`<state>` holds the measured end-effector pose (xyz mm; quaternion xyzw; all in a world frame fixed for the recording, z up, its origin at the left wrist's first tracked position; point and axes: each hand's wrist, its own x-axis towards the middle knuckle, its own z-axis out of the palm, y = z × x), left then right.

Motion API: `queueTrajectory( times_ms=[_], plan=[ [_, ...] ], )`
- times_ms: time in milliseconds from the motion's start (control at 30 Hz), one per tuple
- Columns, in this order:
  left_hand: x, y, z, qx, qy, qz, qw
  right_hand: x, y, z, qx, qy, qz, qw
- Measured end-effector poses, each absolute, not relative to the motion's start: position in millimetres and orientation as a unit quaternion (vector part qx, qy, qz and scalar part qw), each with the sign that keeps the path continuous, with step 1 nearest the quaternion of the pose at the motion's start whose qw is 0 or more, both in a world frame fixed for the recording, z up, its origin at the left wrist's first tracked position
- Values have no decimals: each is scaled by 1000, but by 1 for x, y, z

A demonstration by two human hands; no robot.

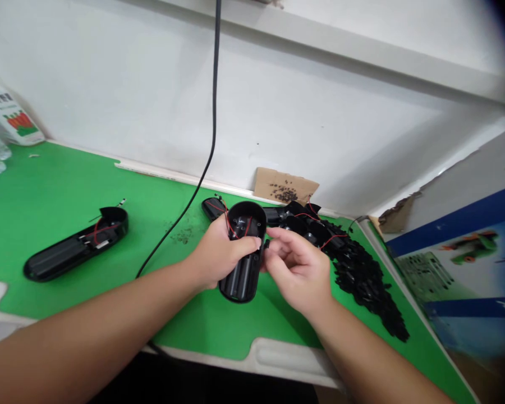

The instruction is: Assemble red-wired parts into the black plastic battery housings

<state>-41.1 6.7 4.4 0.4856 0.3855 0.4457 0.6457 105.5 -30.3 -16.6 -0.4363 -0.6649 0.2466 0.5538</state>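
Note:
My left hand (219,249) is closed round a black plastic housing (240,283), its thumb lying across the open inside. Red wires (231,224) run into the rounded upper end of this shell. At the housing's right edge, my right hand (301,266) pinches a small black part (266,244), mostly hidden by the fingertips. A similar black housing (67,255) with red wires lies on the green table at the left. Behind my hands, more black housings (294,216) are grouped together, some with red wires.
A long pile of small black parts (366,280) covers the right side of the green table (185,320). Small dark pieces lie on a cardboard scrap (267,182) by the wall. A black cable (214,101) hangs down across the table. Bottles (12,115) stand far left.

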Motion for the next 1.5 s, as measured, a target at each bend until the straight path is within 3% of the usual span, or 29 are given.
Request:
queueTrajectory(
  times_ms=[233, 767, 1267, 1500],
  plan=[
    [-41, 6, 7, 472, 365, 421, 683, 104, -33, -11, -459, -638, 273, 555],
    [-51, 16, 4, 396, 344, 357, 773, 102, -25, -4, -460, -522, 485, 530],
    [-57, 21, 12, 356, 368, 317, 798, 110, -19, 1, -324, -418, 667, 525],
    [-60, 20, 9, 380, 339, 329, 795, 109, -20, 2, -317, -420, 662, 534]
  ],
)
